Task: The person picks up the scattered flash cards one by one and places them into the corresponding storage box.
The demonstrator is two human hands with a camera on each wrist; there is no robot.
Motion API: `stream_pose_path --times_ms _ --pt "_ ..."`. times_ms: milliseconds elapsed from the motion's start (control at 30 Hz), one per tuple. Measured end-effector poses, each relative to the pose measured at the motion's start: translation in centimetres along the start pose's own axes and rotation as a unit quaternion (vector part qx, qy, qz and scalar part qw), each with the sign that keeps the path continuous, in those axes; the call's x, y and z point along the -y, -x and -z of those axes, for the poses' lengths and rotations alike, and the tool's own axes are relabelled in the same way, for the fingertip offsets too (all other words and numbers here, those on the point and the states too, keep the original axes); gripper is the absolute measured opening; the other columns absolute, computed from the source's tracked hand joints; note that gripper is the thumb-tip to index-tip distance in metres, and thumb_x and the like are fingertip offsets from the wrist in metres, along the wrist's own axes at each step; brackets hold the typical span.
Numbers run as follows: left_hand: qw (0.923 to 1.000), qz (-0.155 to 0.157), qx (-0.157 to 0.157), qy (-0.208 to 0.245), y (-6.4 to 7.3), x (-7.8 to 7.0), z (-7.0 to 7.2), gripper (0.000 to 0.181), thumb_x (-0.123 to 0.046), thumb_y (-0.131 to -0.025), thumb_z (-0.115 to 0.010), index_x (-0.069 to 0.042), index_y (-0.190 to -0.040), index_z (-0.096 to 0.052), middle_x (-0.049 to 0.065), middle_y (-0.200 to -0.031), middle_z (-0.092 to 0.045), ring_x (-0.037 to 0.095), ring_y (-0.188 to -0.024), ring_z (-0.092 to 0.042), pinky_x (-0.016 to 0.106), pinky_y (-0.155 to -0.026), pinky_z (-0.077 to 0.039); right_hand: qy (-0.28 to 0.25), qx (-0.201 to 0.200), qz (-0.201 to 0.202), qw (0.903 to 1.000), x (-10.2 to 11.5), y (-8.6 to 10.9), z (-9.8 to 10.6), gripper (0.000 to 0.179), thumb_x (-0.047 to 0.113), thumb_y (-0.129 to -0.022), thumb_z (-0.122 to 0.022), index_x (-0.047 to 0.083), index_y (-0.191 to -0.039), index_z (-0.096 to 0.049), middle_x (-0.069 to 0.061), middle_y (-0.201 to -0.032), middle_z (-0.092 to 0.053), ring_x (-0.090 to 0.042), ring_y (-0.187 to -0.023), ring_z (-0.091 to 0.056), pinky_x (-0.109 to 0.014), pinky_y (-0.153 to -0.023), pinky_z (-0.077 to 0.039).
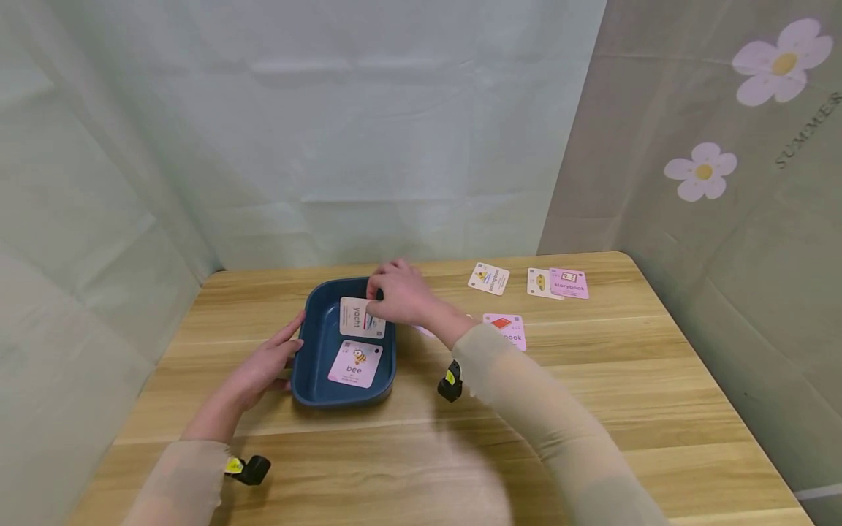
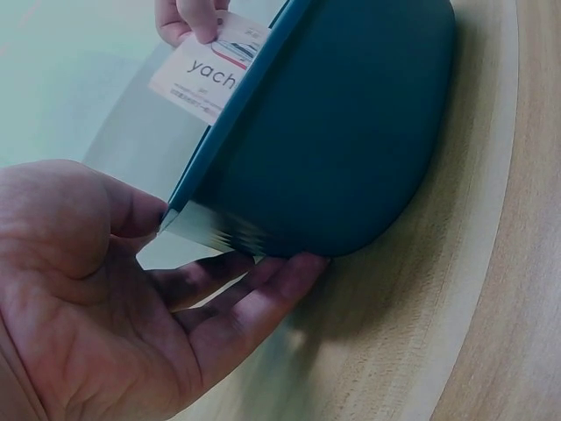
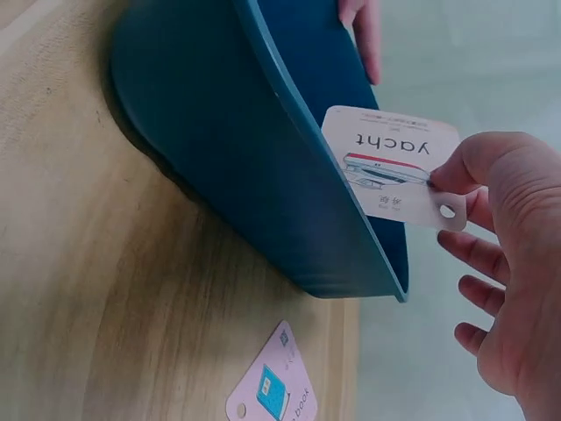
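A dark blue plastic bin (image 1: 312, 391) stands on the table. My left hand (image 1: 263, 369) holds it at its left side, thumb at the rim and the other fingers against the outer wall in the left wrist view. Between thumb and forefinger, my right hand (image 1: 403, 294) pinches a card that reads "yacht" (image 3: 381, 153), tilted over the bin's far part. Part of that card's picture is covered by the fingers in the head view. Inside the bin, nearer to me, lies a pink "bee" card (image 1: 355, 364).
Right of the bin lie a sailing boat card (image 1: 489, 279), a card with a yellow vehicle (image 1: 538, 283) partly under a pink "storybook" card (image 1: 572, 285), and a pink card with a red book (image 1: 503, 325). Another pink card (image 3: 279, 386) lies beside the bin, mostly behind my right arm in the head view.
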State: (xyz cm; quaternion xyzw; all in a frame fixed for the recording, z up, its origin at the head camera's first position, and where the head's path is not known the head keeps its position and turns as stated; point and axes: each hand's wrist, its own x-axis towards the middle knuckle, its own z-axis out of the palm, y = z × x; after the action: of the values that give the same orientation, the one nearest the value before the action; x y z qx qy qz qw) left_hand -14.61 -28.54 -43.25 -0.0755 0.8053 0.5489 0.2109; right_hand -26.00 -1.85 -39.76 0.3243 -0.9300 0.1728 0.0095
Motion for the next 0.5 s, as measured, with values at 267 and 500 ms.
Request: stream_pose_path --times_ms 267,500 --pt "1.0000 -0.002 -0.002 -0.005 -0.1 0.2 0.1 0.062 -0.028 -0.112 -0.033 -0.043 -0.163 -0.002 0.024 -0.169 -0.001 0.049 -0.128 -0.042 0.041 -0.075 -0.054 0.016 0.032 0.002 0.9994 1.0 -0.1 -0.1 0.010 0.039 -0.091 -0.068 0.030 -0.087 -0.067 0.003 -0.134 -0.057 -0.025 -0.133 -0.035 -0.048 -0.111 -0.031" --pt "1.0000 -0.003 0.000 -0.006 0.0 0.1 0.0 0.062 -0.029 -0.112 -0.033 -0.043 -0.163 -0.002 0.024 -0.169 -0.001 0.049 -0.130 -0.042 0.041 -0.076 -0.055 0.033 0.051 0.007 0.9981 1.5 -0.1 -0.3 0.010 0.040 -0.092 -0.068 0.031 -0.088 -0.067 0.005 -0.131 -0.057 -0.026 -0.135 -0.033 -0.049 -0.111 -0.030"
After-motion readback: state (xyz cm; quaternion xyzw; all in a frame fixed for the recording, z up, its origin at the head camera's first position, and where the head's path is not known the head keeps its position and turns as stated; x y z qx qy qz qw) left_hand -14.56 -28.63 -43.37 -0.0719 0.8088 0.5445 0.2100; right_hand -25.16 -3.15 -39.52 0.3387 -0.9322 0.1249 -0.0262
